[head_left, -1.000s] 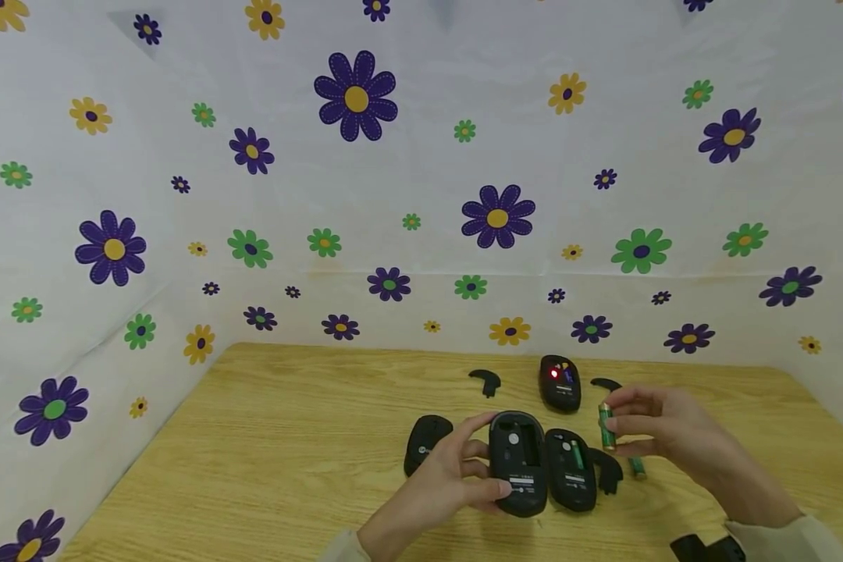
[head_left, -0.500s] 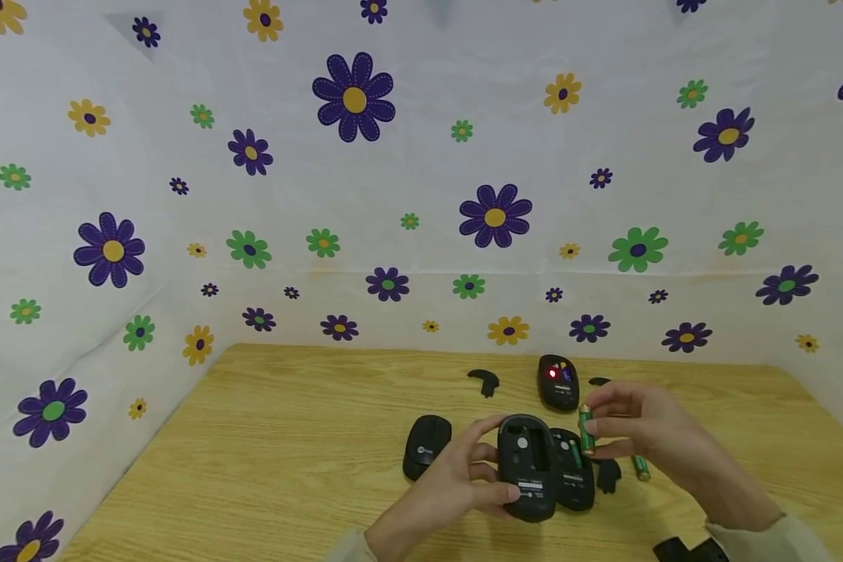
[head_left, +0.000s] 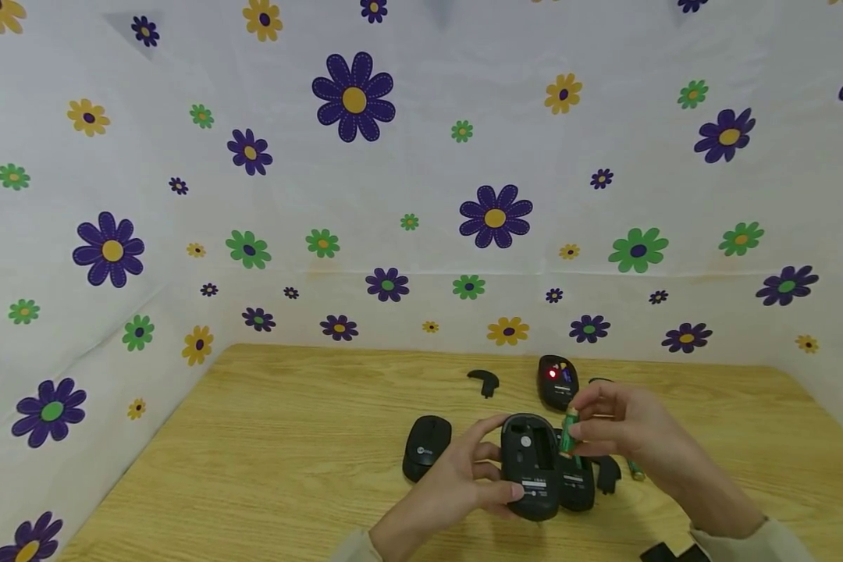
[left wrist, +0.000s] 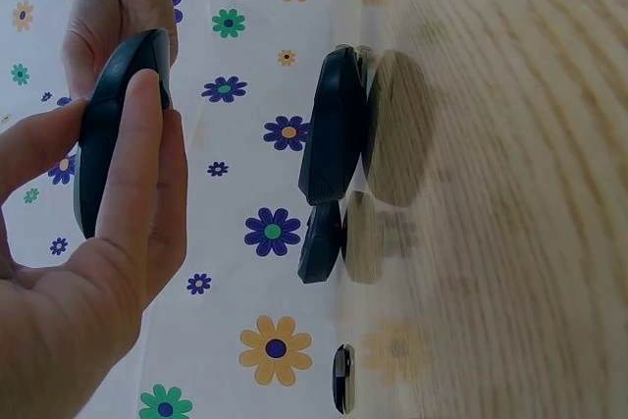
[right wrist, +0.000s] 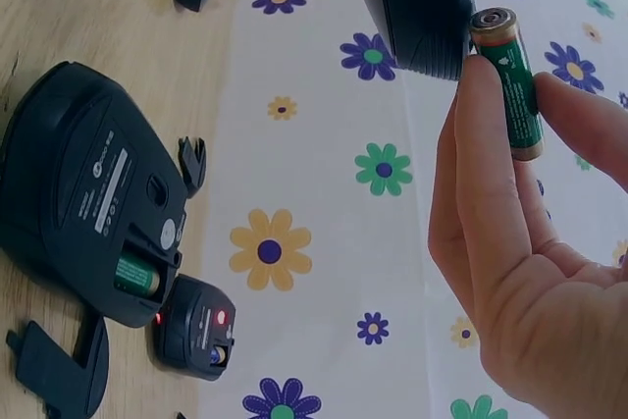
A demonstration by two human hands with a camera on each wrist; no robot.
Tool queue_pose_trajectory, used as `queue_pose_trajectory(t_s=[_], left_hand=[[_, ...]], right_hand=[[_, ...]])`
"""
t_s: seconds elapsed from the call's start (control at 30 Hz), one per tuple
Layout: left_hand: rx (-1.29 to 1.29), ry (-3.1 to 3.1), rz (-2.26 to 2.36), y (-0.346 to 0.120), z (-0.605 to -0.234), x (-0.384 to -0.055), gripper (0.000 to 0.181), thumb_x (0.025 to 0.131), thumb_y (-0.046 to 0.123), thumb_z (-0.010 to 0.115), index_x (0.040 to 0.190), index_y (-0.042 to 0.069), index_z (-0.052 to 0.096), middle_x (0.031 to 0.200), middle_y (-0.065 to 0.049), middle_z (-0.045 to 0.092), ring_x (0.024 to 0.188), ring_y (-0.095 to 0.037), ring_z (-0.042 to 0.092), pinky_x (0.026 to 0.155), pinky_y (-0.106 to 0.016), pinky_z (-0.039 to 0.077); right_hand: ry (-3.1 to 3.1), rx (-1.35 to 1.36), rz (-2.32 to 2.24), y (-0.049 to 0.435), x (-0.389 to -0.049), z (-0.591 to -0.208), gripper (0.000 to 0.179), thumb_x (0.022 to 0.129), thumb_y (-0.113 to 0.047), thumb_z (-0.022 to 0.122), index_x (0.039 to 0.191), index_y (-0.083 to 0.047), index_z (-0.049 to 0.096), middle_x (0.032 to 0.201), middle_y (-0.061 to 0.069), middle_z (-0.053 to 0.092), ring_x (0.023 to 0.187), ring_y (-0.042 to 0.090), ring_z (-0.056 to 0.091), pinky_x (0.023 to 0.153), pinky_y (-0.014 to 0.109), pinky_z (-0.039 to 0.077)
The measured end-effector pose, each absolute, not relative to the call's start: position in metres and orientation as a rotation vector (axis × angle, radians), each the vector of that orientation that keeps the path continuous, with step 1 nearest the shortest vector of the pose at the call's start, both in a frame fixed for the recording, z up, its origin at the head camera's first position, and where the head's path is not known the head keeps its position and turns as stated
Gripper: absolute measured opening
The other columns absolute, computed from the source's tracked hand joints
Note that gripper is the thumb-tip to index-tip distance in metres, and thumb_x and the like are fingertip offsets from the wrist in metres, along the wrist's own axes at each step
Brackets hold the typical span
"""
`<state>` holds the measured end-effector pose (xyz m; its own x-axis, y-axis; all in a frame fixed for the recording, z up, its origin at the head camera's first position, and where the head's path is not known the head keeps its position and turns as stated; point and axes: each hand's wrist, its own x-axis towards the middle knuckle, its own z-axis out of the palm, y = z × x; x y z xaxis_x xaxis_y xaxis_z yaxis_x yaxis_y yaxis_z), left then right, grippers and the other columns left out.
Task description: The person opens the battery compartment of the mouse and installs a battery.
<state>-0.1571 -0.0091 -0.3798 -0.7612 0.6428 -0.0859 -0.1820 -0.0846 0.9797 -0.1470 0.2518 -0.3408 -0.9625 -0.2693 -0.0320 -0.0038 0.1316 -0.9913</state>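
My left hand (head_left: 457, 478) grips a black computer mouse (head_left: 531, 468) raised over the table, its underside and uncovered battery slot facing me. Its fingers and thumb spread along the mouse's sides in the left wrist view. Between thumb and fingertips, my right hand (head_left: 635, 429) pinches a green AA battery (right wrist: 510, 85), close beside the mouse's right edge. Behind the held mouse, a second mouse (head_left: 579, 485) lies underside up on the table, partly hidden. One green battery (right wrist: 136, 274) sits in that mouse's uncovered slot.
A mouse (head_left: 425, 446) stands upright at left. Farther back lies an upturned mouse (head_left: 559, 382) with a red light. Black battery covers (head_left: 486, 382) lie about, one cover (head_left: 607, 474) right of the mice. Another green battery (head_left: 635, 470) shows below my right hand.
My right hand has moved left with the battery, up to the held mouse. My left hand has shifted slightly right with the mouse, covering more of the mouse behind.
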Motion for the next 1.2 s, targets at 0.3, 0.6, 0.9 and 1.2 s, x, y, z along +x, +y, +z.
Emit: queue_pose_trajectory(t_s=[0.3,0.6,0.9,1.2], left_hand=[[0.526,1.606,1.903,-0.008,-0.38,-0.157,0.077,0.087,-0.012,0.067,0.153,0.016,0.042,0.111,-0.014,0.064,0.091,-0.021,0.067,0.073,-0.043,0.064],[0.527,1.588,1.913,-0.007,-0.378,-0.156,0.077,0.086,-0.013,0.066,0.154,0.015,0.041,0.111,-0.014,0.063,0.091,-0.021,0.067,0.071,-0.04,0.064],[0.511,1.585,1.913,-0.006,-0.377,-0.155,0.078,0.086,-0.014,0.066,0.154,0.015,0.041,0.111,-0.014,0.063,0.092,-0.022,0.067,0.072,-0.043,0.064],[0.489,1.608,1.901,-0.006,-0.374,-0.156,0.078,0.086,-0.013,0.067,0.154,0.015,0.04,0.112,-0.014,0.063,0.094,-0.023,0.066,0.075,-0.046,0.064]], right_hand=[[2.244,-0.256,-1.924,0.242,-0.145,-0.337,0.019,0.094,0.0,0.068,0.109,0.003,0.057,0.096,0.008,0.064,0.083,0.024,0.072,0.08,0.037,0.063],[2.398,-0.295,-1.888,0.231,-0.139,-0.335,0.02,0.09,0.001,0.071,0.108,0.003,0.062,0.093,0.007,0.063,0.08,0.021,0.066,0.073,0.035,0.062],[2.521,-0.324,-1.785,0.224,-0.135,-0.333,0.022,0.086,0.001,0.075,0.105,0.005,0.065,0.099,0.012,0.064,0.086,0.023,0.06,0.07,0.033,0.058],[2.412,-0.091,-1.845,0.226,-0.135,-0.342,0.032,0.1,-0.012,0.064,0.122,0.01,0.057,0.114,0.016,0.062,0.097,0.025,0.064,0.074,0.04,0.064]])
